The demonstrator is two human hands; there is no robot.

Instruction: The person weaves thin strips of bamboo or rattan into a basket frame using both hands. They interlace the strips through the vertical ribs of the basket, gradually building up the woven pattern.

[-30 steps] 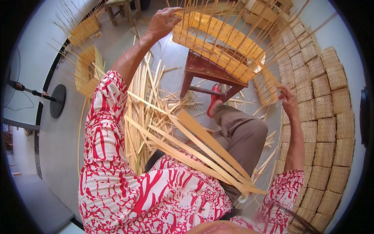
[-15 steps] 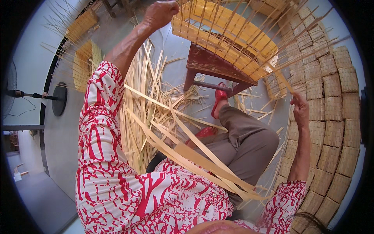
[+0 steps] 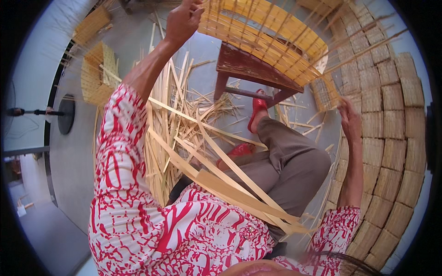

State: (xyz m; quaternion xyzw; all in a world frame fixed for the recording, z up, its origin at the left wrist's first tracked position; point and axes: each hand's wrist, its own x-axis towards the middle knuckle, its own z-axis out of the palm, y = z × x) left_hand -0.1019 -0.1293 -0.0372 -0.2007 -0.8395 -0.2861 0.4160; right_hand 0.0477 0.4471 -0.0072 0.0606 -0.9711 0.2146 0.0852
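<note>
Head view: your half-woven basket (image 3: pixel 260 42) sits on the wooden stool (image 3: pixel 239 60), bare stakes (image 3: pixel 366 52) apparently awaiting weaving. Right fingers (image 3: pixel 343 106) pinch a strip (image 3: pixel 330 86); left fingers (image 3: pixel 195 11) curl beside it, grip unclear.

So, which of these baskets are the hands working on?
The yellow basket over the reddish stool: left hand at its left end, right hand gripping a strip from its right end. The baskets at far left are untouched.
</note>
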